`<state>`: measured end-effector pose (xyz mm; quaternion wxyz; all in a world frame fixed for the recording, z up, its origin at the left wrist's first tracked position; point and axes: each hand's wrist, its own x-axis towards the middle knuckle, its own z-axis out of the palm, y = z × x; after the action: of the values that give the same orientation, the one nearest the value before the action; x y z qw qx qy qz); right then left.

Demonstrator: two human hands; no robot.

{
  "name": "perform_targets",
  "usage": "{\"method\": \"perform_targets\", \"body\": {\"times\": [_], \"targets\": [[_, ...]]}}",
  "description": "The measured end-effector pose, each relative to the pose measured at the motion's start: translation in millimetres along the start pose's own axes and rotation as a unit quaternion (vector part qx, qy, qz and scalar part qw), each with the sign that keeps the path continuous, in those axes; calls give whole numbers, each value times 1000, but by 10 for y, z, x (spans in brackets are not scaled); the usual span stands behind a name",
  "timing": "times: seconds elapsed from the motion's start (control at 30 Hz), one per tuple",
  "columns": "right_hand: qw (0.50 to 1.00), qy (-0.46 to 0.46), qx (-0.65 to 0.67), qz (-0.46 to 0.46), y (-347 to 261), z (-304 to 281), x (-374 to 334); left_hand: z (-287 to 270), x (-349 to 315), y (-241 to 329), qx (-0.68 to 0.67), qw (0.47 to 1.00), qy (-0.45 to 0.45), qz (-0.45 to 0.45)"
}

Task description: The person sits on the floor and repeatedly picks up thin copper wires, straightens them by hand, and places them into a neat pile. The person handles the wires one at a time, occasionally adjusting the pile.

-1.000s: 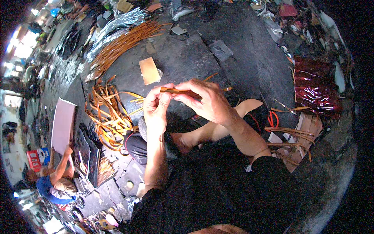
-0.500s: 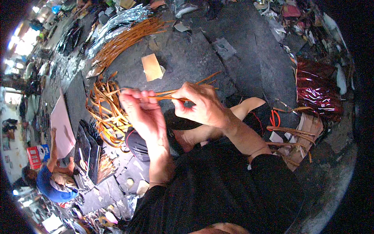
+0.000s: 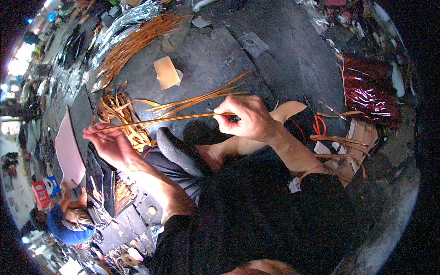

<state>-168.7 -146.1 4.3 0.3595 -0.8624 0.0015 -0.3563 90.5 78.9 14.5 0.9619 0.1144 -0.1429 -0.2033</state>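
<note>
A thin orange-brown strip (image 3: 169, 118) stretches taut between my two hands, above the floor. Its left part is pinched in the fingertips of my left hand (image 3: 112, 144), beside a tangled coil of flat tan strips (image 3: 120, 106). My right hand (image 3: 250, 118) is closed around the strip's other end, thumb against the fingers. Just beyond, a loose bunch of similar strips (image 3: 201, 97) lies on the dark floor. My foot in a grey sock (image 3: 176, 151) is below the strip, between my forearms.
A sheaf of orange strips (image 3: 137, 43) lies beside silvery strips (image 3: 126, 28) at the far left. Ahead is a tan card (image 3: 167, 72). Shiny maroon sheeting (image 3: 369, 89) and cut strips (image 3: 343, 142) lie right. Another person in blue (image 3: 68, 227) touches a pink sheet (image 3: 69, 149) at left.
My left hand has moved left and toward me, away from my right hand, so more of the strip shows between them. The loose bunch now shows apart from my hands.
</note>
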Motion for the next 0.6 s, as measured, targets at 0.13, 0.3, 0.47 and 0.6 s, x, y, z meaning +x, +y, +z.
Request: {"method": "perform_targets", "body": {"times": [0.13, 0.3, 0.47, 0.6], "targets": [[999, -29, -11, -9, 34, -12, -140, -222, 129, 329, -14, 999, 48, 1], [998, -53, -18, -8, 81, -96, -259, -556, 277, 654, -33, 998, 52, -17], [998, -63, -16, 1, 93, -167, -318, -793, 407, 777, 4, 998, 67, -7], [995, -89, -22, 36, 88, -267, -341, -923, 434, 843, 29, 998, 42, -29]]}}
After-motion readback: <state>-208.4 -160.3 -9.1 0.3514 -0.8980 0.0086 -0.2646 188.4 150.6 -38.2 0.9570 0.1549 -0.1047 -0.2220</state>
